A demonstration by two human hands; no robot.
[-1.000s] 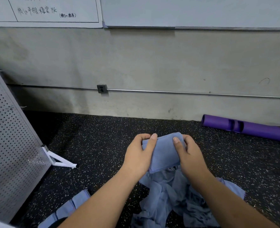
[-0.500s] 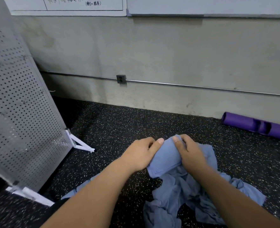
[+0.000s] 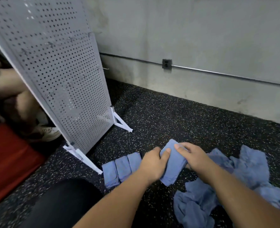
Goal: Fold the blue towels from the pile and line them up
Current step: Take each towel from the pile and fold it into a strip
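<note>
Both hands hold one folded blue towel [image 3: 173, 165] low over the speckled floor. My left hand [image 3: 154, 163] grips its left edge with the thumb on top. My right hand [image 3: 193, 157] grips its right side, fingers curled over the top. To the left, three folded blue towels [image 3: 121, 168] lie side by side in a row on the floor; the held towel is just right of that row. The pile of crumpled blue towels [image 3: 244, 175] spreads over the floor at the right.
A white perforated panel [image 3: 57, 66] on white feet stands at the left, close to the row. Behind it sits another person's leg and shoe [image 3: 45, 130] by a red mat [image 3: 9, 162]. A grey wall with a pipe and outlet [image 3: 166, 64] runs behind.
Both hands have carried the folded towel leftward and down from above the pile to beside the row. The view swung left, bringing the three lined-up towels into sight.
</note>
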